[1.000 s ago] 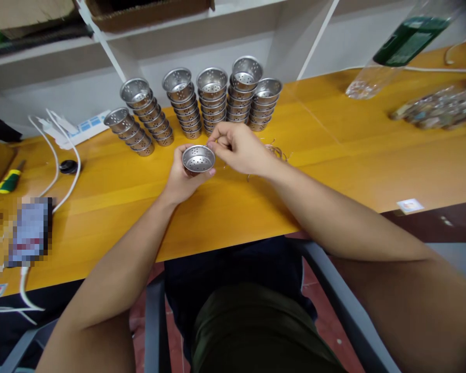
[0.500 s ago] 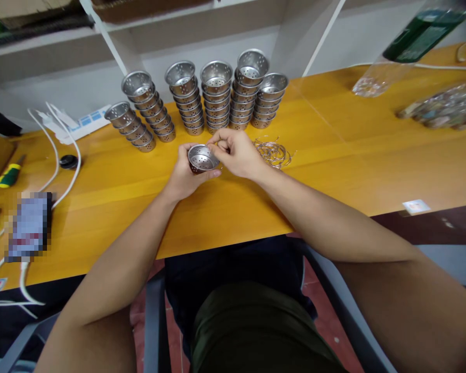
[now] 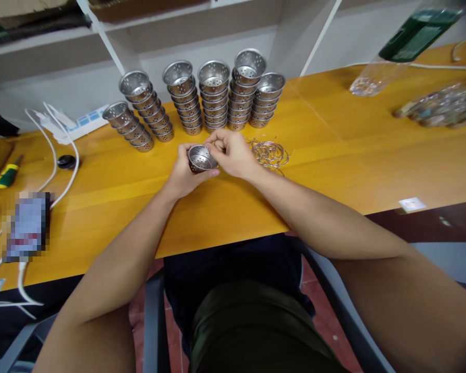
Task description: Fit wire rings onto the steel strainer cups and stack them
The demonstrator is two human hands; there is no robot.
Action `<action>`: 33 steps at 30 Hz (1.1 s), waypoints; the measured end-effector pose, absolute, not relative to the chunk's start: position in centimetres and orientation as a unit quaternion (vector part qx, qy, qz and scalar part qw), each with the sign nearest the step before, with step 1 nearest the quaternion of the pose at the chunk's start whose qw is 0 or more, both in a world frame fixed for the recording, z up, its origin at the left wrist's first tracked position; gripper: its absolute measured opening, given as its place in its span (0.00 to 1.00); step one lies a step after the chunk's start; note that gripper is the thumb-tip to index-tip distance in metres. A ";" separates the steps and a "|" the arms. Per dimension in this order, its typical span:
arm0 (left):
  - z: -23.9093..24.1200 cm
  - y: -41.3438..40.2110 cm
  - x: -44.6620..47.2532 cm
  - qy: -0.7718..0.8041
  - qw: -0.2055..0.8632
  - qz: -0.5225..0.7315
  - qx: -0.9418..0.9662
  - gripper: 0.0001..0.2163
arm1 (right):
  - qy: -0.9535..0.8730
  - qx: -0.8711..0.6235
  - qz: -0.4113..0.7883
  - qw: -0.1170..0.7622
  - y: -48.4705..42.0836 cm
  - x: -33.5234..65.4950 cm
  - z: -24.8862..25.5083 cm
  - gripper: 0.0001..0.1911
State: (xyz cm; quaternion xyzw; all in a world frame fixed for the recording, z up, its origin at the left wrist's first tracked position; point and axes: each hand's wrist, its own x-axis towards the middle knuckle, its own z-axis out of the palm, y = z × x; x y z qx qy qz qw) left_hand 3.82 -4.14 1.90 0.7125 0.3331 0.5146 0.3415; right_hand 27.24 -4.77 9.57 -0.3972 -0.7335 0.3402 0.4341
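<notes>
A small perforated metal cup [image 3: 202,159] rests in my left hand [image 3: 182,173], its mouth tilted up and the fingers and thumb wrapped round its side. At the cup's right rim, my right hand [image 3: 232,152] has thumb and forefinger pinched together. Whatever lies between those fingertips is too small to make out. Just right of that hand a loose tangle of thin metal wires [image 3: 272,154] lies on the table. Behind both hands stand several stacks of similar perforated cups [image 3: 214,96], nested mouth-up; the two left stacks [image 3: 134,127] lean.
The yellow wooden table [image 3: 326,176] backs onto white shelving [image 3: 202,44]. On the left are a power strip [image 3: 83,124], white cables, a black round cap [image 3: 67,161], a screwdriver [image 3: 8,175] and a blurred phone [image 3: 28,226]. A green-labelled bottle [image 3: 407,44] and bagged items [image 3: 442,106] are at right.
The whole view has shifted slightly left. Both hands keep nearly the same hold at the cup, with the right fingers still pinched at its rim.
</notes>
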 end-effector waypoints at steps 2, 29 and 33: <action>1.8 -3.9 3.8 0.338 0.339 0.517 0.710 0.54 | -0.731 -0.404 0.339 0.433 -4.6 27.1 9.4 0.11; 2.7 -2.0 3.3 0.321 0.368 0.530 0.693 0.51 | -0.729 -0.248 0.512 0.381 -3.6 31.2 11.5 0.37; 2.9 -2.5 3.8 0.323 0.370 0.533 0.689 0.55 | -0.755 -0.204 0.492 0.384 -3.8 31.7 12.0 0.39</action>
